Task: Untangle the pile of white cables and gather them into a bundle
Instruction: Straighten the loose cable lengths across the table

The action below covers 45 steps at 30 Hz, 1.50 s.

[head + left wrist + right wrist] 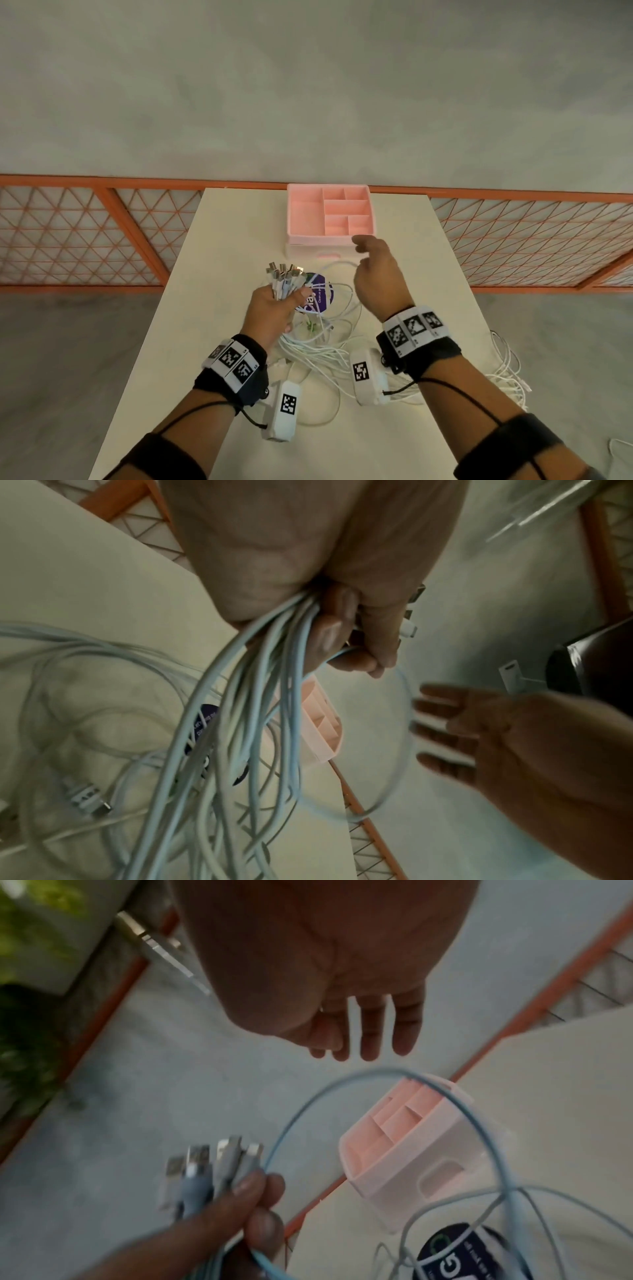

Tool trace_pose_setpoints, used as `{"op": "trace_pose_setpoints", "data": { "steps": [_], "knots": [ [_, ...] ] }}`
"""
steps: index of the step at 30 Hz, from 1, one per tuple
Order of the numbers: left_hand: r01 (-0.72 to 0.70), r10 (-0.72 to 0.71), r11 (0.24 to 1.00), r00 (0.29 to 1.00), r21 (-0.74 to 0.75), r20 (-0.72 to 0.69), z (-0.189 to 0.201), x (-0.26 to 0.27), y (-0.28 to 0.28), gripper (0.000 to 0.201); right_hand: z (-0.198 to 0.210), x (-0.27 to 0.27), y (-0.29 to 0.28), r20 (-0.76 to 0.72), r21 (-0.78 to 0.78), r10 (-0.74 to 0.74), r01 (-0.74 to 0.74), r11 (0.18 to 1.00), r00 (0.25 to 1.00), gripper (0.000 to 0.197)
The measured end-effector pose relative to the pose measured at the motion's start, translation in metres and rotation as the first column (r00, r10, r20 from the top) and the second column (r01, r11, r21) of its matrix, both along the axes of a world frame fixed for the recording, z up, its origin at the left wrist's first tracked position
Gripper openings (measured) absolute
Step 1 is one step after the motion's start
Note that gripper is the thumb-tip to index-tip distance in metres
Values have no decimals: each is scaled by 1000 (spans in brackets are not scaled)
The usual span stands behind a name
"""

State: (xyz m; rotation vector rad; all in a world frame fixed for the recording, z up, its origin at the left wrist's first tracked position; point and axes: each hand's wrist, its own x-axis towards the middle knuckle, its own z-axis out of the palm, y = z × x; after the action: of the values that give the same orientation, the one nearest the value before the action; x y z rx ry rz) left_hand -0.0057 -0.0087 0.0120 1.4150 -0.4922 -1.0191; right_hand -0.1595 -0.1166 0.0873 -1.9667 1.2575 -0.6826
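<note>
My left hand [274, 305] grips a bunch of white cables [286, 279] just below their USB plugs [284, 269], which fan out above the fist. In the left wrist view the cables [260, 696] hang from the curled fingers [346, 631] down to the table. The loose tangle [329, 349] lies on the white table [219, 240] between my wrists. My right hand [373, 267] hovers open above the table beside a raised cable loop [377, 1074], fingers [373, 1031] straight and holding nothing. The left hand [246, 1199] with the plugs [212, 1161] also shows in the right wrist view.
A pink compartment box [329, 214] stands at the table's far end, just beyond my right hand. A round purple-labelled lid [318, 293] lies under the cables. More white cables [507, 370] hang over the right table edge. An orange lattice railing [85, 233] runs behind.
</note>
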Motion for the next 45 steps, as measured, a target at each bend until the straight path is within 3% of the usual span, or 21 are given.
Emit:
{"op": "trace_pose_setpoints", "data": {
  "steps": [3, 5, 6, 7, 11, 16, 18, 21, 22, 24, 26, 28, 29, 31, 32, 35, 36, 38, 40, 41, 45],
  "knots": [
    [14, -14, 1000, 1000, 6, 12, 7, -8, -4, 7, -1, 3, 12, -257, -177, 282, -332, 927, 924, 58],
    [25, -25, 1000, 999, 2, 23, 10, -12, -7, 7, -2, 10, 18, -470, -137, 375, -486, 863, 799, 33],
    [28, -28, 1000, 999, -6, 30, 10, -12, -7, 10, -1, 12, 19, -515, -102, 389, -504, 858, 764, 17],
    [29, -28, 999, 999, -22, 30, 11, -12, -6, 14, 1, 12, 18, -497, -68, 404, -499, 864, 768, 14],
    [59, -62, 993, 998, -104, -22, 15, -9, -1, 11, 20, 12, 7, -235, -29, 428, -446, 894, 873, 20],
    [48, -58, 989, 996, -141, -67, 18, -8, -2, 45, 48, 18, 5, 155, -67, 271, -264, 962, 950, 13],
    [42, -48, 992, 998, -117, -45, 14, -5, -2, 48, 59, 20, 4, 345, -83, 171, -151, 985, 923, 14],
    [22, -23, 999, 999, -44, -23, 6, -1, -2, 22, 75, 17, -1, 626, -46, 19, 12, 999, 779, 18],
    [6, -6, 1000, 1000, -22, -18, 4, 0, -2, 16, 79, 14, -4, 684, -29, -16, 48, 998, 729, 20],
    [-73, 73, 997, 997, 6, -14, 0, 2, -4, 23, 81, 8, -11, 735, 13, -71, 91, 996, 675, 21],
    [-181, 181, 983, 984, -7, -5, 1, 4, -8, 31, 74, 0, -19, 630, 34, -121, 129, 991, 767, 18],
    [-212, 213, 976, 977, -44, 5, 10, 3, -12, 27, 59, -7, -27, 302, -4, -107, 114, 994, 947, 17],
    [-203, 205, 977, 979, -70, 19, 18, 2, -14, 23, 50, -11, -30, 90, -26, -75, 78, 997, 993, 17],
    [-155, 162, 979, 986, -130, 48, 36, 0, -20, 12, 33, -14, -29, -225, -70, -25, 9, 997, 974, 35],
    [-123, 137, 980, 987, -159, 85, 43, -1, -23, 9, 27, -13, -25, -260, -92, -13, -11, 996, 966, 50],
    [-30, 78, 976, 973, -215, 219, 54, -5, -30, 10, 25, -7, -13, -69, -295, 50, -68, 953, 996, 78],
    [-7, 61, 975, 969, -221, 237, 54, -7, -31, 11, 26, -4, -10, -72, -382, 113, -132, 915, 991, 79],
    [20, 33, 976, 971, -218, 238, 52, -11, -33, 9, 26, 2, -7, -243, -451, 214, -305, 839, 946, 61],
    [19, 25, 980, 976, -200, 215, 46, -13, -31, 6, 23, 7, -5, -427, -359, 257, -423, 832, 867, 30],
    [11, 25, 983, 980, -182, 196, 42, -12, -29, 5, 23, 8, -5, -431, -287, 293, -437, 853, 854, 22],
    [0, 16, 994, 990, -113, 139, 29, -9, -17, 9, 23, 8, -5, -162, -38, 368, -378, 925, 916, 19]
  ]
}}
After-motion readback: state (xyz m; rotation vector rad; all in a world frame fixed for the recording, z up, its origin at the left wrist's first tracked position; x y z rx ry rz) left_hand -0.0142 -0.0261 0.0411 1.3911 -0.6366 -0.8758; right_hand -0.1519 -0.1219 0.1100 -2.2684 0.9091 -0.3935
